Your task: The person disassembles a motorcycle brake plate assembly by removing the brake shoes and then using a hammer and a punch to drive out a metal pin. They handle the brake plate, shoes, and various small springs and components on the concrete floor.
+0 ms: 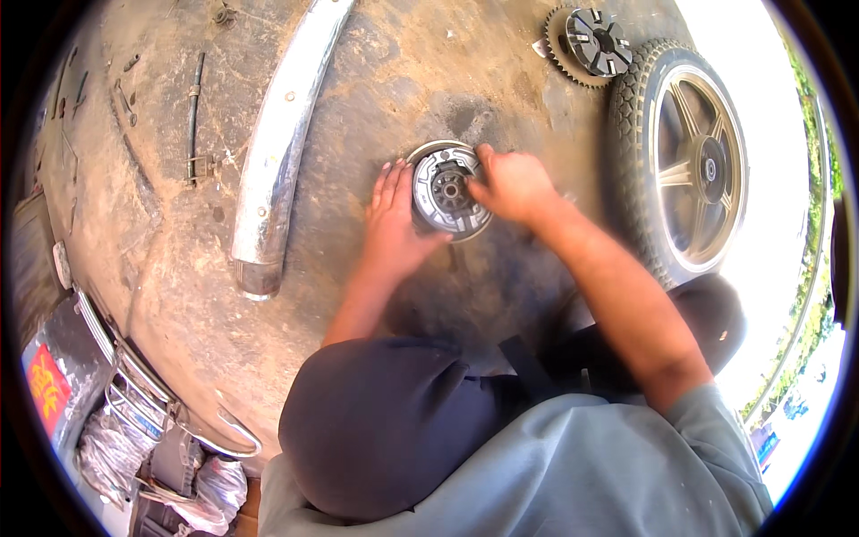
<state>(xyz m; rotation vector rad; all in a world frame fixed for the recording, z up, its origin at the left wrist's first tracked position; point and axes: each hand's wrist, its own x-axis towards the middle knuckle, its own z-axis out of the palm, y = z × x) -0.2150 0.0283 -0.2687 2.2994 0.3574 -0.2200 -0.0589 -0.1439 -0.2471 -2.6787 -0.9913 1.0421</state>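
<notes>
A round brake plate (433, 204) with curved brake shoes and a hub at its centre lies on the floor in front of me. My left hand (394, 215) cups its left side, fingers fairly straight along the rim and the thumb at the lower edge. From the right, my right hand (517, 183) grips the rim, its fingers curled and partly hidden. The thumb and index finger reach over the upper right of the brake plate.
Left of my hands lies a long shiny metal mudguard (279, 134). A spoked wheel with a tyre (637, 152) stands at the right, below a sprocket hub (598, 43). A dark rod (194, 116) and small parts lie at the far left. Metal tubing (143, 385) and plastic-wrapped items (112, 452) fill the lower left.
</notes>
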